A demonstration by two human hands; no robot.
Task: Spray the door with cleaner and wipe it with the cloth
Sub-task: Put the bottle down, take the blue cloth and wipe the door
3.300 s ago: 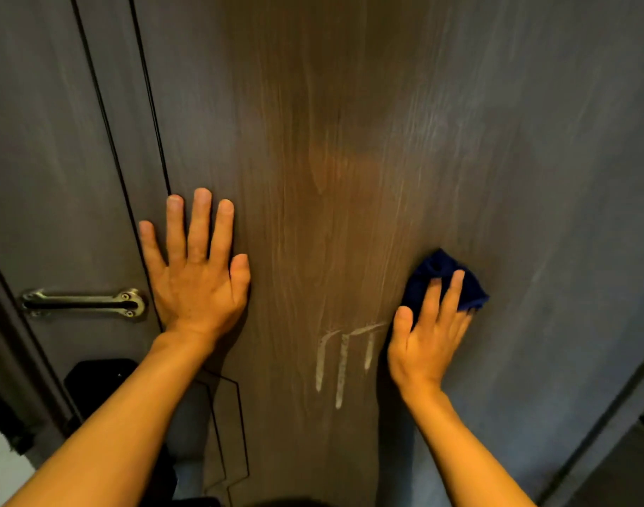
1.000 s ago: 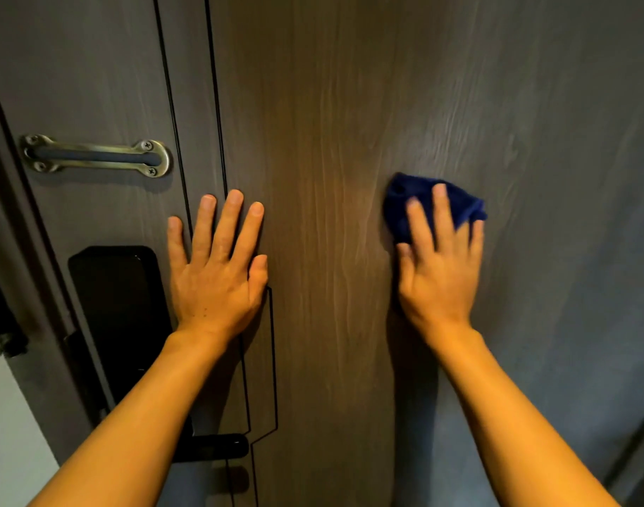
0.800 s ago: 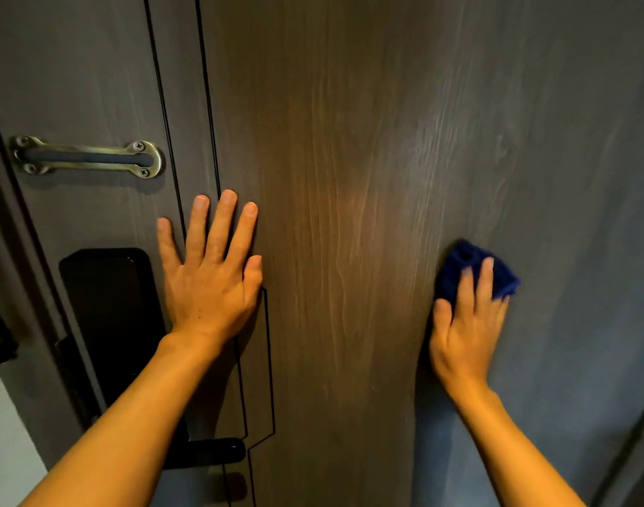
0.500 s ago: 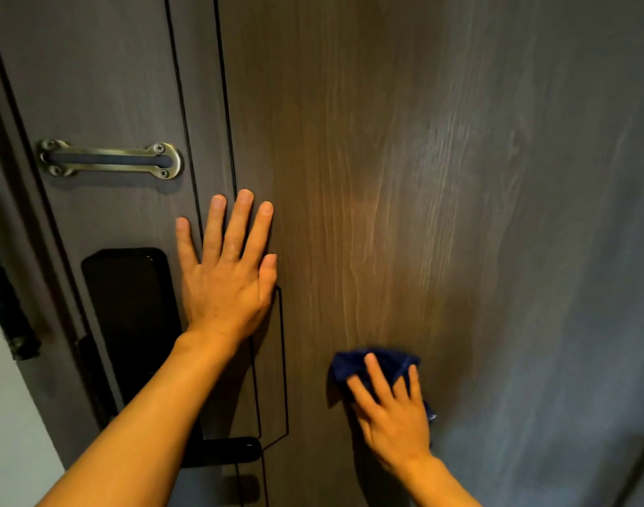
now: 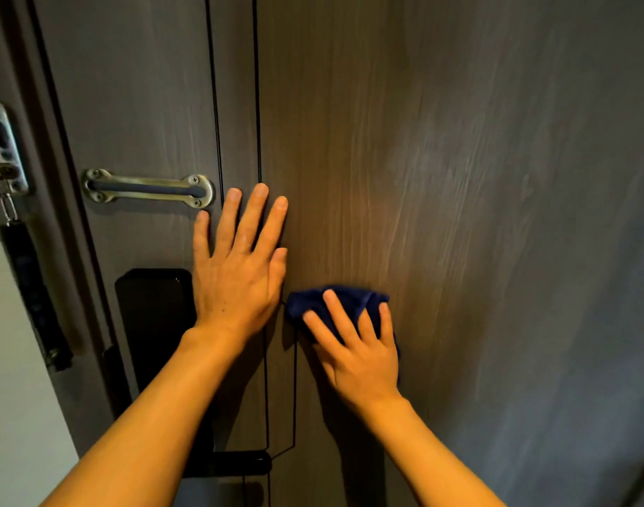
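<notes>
A dark wood-grain door (image 5: 459,177) fills the view. My left hand (image 5: 236,272) lies flat on it with fingers spread, just right of the black lock panel. My right hand (image 5: 357,349) presses a folded dark blue cloth (image 5: 335,300) against the door, close beside my left hand's thumb side. The cloth shows above and between my fingers. No spray bottle is in view.
A metal chain-guard slide (image 5: 148,190) is screwed to the door above my left hand. A black lock panel (image 5: 152,316) and a black lever handle (image 5: 240,462) sit below it. The door frame with a chain bracket (image 5: 2,155) runs along the left edge.
My right hand has slid the cloth down from the upper right and then left, ending next to my left hand. My left hand has stayed flat on the door.
</notes>
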